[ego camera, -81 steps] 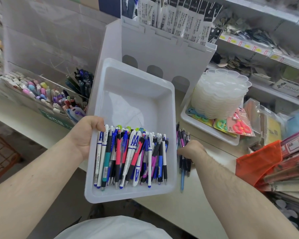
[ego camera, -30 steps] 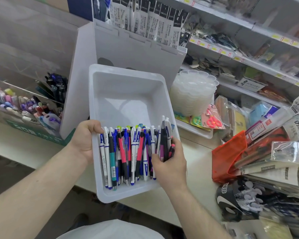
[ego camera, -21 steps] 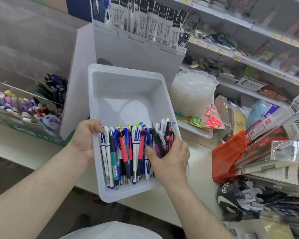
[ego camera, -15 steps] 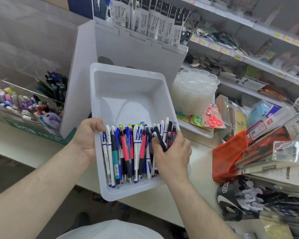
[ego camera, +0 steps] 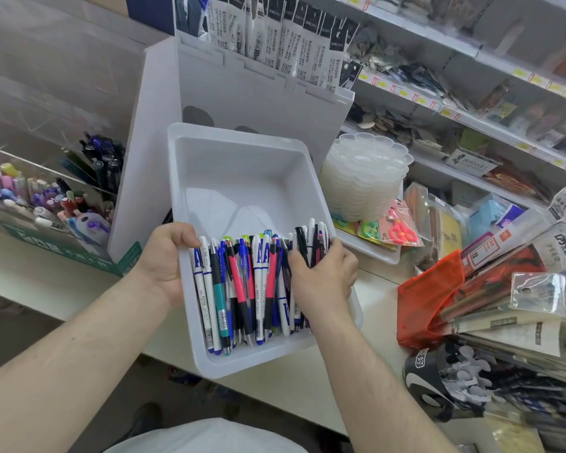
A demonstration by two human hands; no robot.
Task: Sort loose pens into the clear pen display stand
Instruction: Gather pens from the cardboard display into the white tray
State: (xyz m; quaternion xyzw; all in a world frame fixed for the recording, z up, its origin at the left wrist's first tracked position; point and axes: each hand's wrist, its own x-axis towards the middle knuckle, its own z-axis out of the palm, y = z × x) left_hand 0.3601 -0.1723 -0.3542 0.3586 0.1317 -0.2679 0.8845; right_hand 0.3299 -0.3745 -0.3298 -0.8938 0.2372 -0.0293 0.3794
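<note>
A white plastic tray (ego camera: 242, 165) is tilted toward me above the counter edge. My left hand (ego camera: 165, 259) grips its left rim, thumb inside. Several loose pens (ego camera: 242, 282), white, blue, pink and black, lie side by side in its lower half. My right hand (ego camera: 324, 276) is inside the tray at the right. Its curled fingers hold a small bunch of black and white pens (ego camera: 311, 243) against the tray's right wall. The clear pen display stand (ego camera: 46, 171) stands at the left with several pens and markers in it.
A white card display box (ego camera: 242, 93) with packaged refills stands behind the tray. To the right are a stack of clear palettes (ego camera: 366, 178), an orange pouch (ego camera: 428, 299) and piled packets. Shelves (ego camera: 471, 60) run along the back right. The white counter (ego camera: 376, 302) lies below.
My right hand left the counter with a bunch of pens and brought them into the tray's right side. It has pushed them down beside the others. The left hand kept its hold.
</note>
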